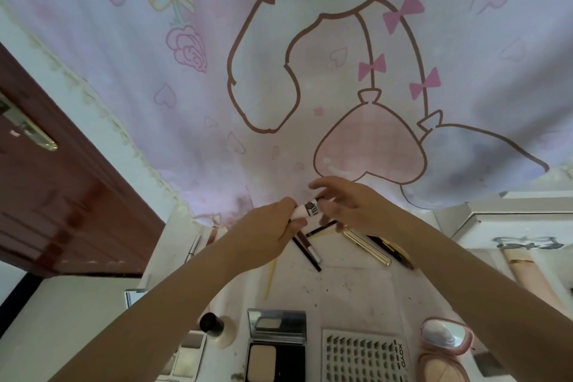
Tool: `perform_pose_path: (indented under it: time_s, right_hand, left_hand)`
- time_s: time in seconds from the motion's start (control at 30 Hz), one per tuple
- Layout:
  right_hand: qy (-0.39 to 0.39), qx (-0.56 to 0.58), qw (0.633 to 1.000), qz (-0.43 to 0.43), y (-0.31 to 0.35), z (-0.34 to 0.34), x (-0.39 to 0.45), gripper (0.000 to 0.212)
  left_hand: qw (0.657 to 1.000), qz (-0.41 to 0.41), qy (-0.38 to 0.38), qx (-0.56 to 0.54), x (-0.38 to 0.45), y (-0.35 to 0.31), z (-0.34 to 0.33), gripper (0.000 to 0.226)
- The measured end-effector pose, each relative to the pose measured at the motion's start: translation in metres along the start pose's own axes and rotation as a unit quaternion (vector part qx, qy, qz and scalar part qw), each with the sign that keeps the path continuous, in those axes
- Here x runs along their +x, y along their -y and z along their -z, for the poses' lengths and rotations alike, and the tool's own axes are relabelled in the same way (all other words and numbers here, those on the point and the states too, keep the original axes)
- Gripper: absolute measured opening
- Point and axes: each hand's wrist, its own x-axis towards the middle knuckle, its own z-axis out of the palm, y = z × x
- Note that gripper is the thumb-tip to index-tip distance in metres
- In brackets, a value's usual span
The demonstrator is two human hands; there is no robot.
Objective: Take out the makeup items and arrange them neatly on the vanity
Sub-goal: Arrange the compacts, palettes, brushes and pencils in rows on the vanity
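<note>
A cartoon-print curtain (310, 71) hangs behind, with a brown door (62, 195) at left.

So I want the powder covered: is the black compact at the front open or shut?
Open. The black compact has its lid raised, showing the mirror, with the beige powder pan exposed.

white tube (305, 213): label print too small to read, both ends covered by left hand (273, 231) and right hand (356, 211). right fingertips motion-blurred. dark pencil (307, 250) upper end hidden under left hand. palette (186, 357), open compact (277, 347), lash tray (364, 357), pink case (446, 347) cut off by bottom edge.
</note>
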Motion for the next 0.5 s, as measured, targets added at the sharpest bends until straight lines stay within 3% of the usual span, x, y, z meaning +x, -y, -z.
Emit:
perform_pose_path:
  time_s: [0.1, 0.17, 0.27, 0.37, 0.43, 0.5]
  right_hand:
    - [-0.005, -0.042, 0.999, -0.029, 0.0030, -0.0012, 0.0009, 0.026]
    - [-0.007, -0.050, 0.998, 0.027, -0.0007, -0.0004, -0.0004, 0.011]
    - [-0.001, -0.010, 0.998, 0.056, -0.0047, 0.0007, 0.0007, 0.034]
    - [-0.004, -0.016, 1.000, 0.003, 0.0009, -0.0022, 0.0066, 0.010]
    - [-0.019, -0.049, 0.999, 0.008, 0.0022, -0.0020, 0.0092, 0.022]
    - [-0.022, -0.060, 0.997, 0.048, 0.0011, 0.0003, 0.0091, 0.017]
  left_hand:
    - [1.000, -0.009, 0.001, 0.025, 0.0004, -0.0008, -0.0018, 0.017]
    - [1.000, -0.001, 0.004, 0.022, 0.0003, 0.0014, -0.0030, 0.018]
    - [1.000, 0.003, 0.003, 0.012, -0.0004, 0.0029, -0.0045, 0.017]
    - [1.000, -0.005, -0.006, 0.013, 0.0001, 0.0017, -0.0066, 0.016]
    - [1.000, -0.005, -0.015, 0.009, 0.0006, 0.0023, -0.0074, 0.017]
    - [1.000, 0.002, -0.021, 0.001, 0.0002, 0.0047, -0.0076, 0.018]
